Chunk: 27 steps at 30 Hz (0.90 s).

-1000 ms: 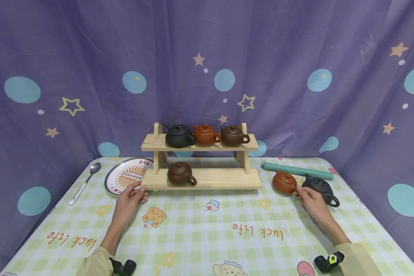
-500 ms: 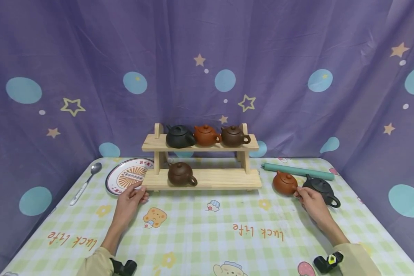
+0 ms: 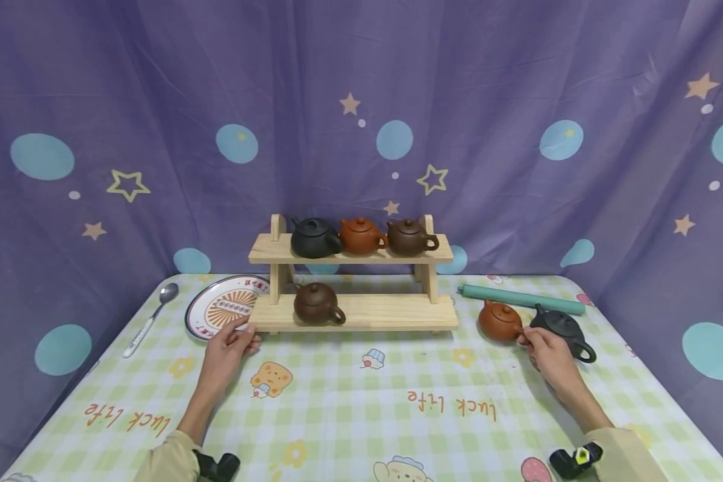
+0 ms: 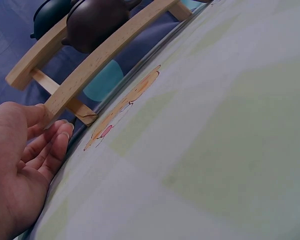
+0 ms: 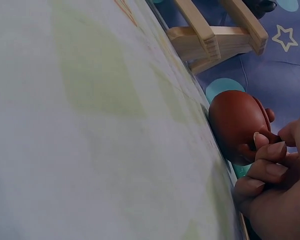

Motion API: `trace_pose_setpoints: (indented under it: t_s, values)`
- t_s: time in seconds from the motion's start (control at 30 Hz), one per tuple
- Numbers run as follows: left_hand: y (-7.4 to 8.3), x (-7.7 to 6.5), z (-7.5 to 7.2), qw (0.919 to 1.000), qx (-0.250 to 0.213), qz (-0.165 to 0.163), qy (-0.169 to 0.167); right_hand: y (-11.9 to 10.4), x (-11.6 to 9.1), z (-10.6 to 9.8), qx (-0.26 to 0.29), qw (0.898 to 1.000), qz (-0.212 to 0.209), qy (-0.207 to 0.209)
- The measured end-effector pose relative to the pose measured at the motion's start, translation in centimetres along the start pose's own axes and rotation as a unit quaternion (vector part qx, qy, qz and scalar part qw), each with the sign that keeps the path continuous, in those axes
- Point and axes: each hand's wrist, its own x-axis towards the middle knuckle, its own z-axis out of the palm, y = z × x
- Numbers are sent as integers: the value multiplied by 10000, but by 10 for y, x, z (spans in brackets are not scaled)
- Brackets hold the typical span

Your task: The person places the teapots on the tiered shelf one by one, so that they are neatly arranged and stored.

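Note:
My left hand [image 3: 224, 355] pinches the left end of the lower board of a two-tier wooden shelf [image 3: 391, 311], thumb above and fingers below, as the left wrist view shows. At the right, my right hand [image 3: 551, 358] holds a reddish-brown teapot [image 3: 499, 323] by its handle; in the right wrist view the fingers curl around that handle. The teapot appears to stand on the tablecloth. Close beside it is a black teapot [image 3: 559, 326], partly covered by the right hand. One dark brown teapot [image 3: 314, 304] sits on the lower board.
The upper board carries a black teapot [image 3: 313, 239], a reddish-brown teapot [image 3: 360, 237] and a dark brown teapot [image 3: 407, 239]. A patterned plate [image 3: 217, 304] lies partly behind the shelf's left end, with a spoon [image 3: 152, 320] farther left. At the back right lies a green roll [image 3: 521, 298].

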Motion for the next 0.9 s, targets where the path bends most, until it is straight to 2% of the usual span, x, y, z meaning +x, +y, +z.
trace_pose_setpoints:
  t_s: [0.3, 0.43, 0.77, 0.9]
  values:
    - [1, -1, 1, 10000, 24, -26, 0, -4, -2, 2, 536, 9984, 133, -119]
    - [1, -1, 1, 10000, 17, -27, 7, -11, -3, 2, 665, 9977, -29, -151]
    - [1, -2, 1, 9999, -125, 0, 7, -27, -3, -2, 325, 9992, -50, -221]
    - [2, -2, 0, 9999, -168, 20, 19, -31, -3, -2, 224, 9991, -190, -321]
